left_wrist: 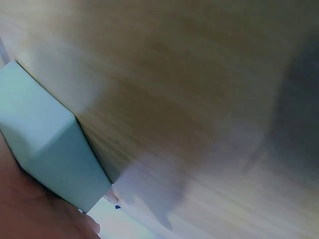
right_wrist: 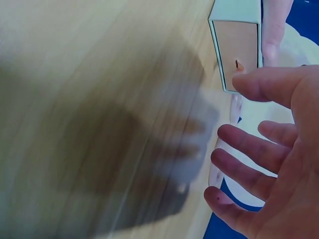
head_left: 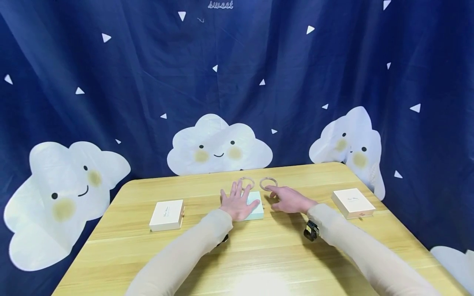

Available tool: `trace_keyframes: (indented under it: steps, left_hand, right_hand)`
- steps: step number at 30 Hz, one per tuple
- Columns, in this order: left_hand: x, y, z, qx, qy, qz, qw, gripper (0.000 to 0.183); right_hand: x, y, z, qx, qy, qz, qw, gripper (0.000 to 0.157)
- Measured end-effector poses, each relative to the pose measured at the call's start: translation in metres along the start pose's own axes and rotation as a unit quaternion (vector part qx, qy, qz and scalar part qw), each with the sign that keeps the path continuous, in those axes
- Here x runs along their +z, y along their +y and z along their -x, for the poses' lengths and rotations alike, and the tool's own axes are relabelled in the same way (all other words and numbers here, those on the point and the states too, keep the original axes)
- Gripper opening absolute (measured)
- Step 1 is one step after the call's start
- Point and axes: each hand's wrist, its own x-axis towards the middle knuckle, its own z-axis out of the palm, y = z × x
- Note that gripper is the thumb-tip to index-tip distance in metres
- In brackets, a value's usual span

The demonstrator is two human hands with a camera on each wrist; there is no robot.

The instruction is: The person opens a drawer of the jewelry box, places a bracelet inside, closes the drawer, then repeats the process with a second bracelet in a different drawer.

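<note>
A mint-green box [head_left: 256, 207] sits at the middle of the table. My left hand [head_left: 236, 204] rests on it with spread fingers, covering much of its top. In the left wrist view, that hand [left_wrist: 35, 209] lies along the box [left_wrist: 45, 114]. To the box's right is my right hand [head_left: 289, 200], its fingers apart and loosely bent, holding nothing. The right wrist view shows the box's pinkish drawer front [right_wrist: 237, 47] with a small pull tab [right_wrist: 239, 65]; the right thumb [right_wrist: 259, 84] is close by it. Two thin rings lie behind the box, the right ring [head_left: 261, 184] near the right fingertips.
A white box [head_left: 166, 215] with printed lettering stands on the left of the wooden table [head_left: 122, 242]. A similar white box [head_left: 353, 201] stands on the right, behind the right forearm. A blue curtain [head_left: 237, 90] with cloud shapes hangs beyond the table's far edge.
</note>
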Motion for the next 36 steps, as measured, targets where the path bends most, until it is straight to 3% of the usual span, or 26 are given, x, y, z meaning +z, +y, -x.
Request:
trace_keyframes:
  steps: [15,28,36]
  left_hand:
    - [-0.003,0.001,0.005,-0.007,0.008,-0.005,0.9999,0.081]
    - [-0.011,0.006,0.013,0.001,0.018,-0.005,0.9998,0.079]
    - [-0.002,0.001,0.003,-0.007,0.013,-0.029,0.9995,0.082]
  right_hand:
    - [0.014,-0.004,-0.016,-0.025,0.028,-0.082,0.996,0.068]
    - [0.022,-0.010,-0.025,-0.029,0.049,-0.076,0.996,0.063]
    - [0.024,-0.015,-0.028,-0.027,0.053,-0.067,0.996,0.060]
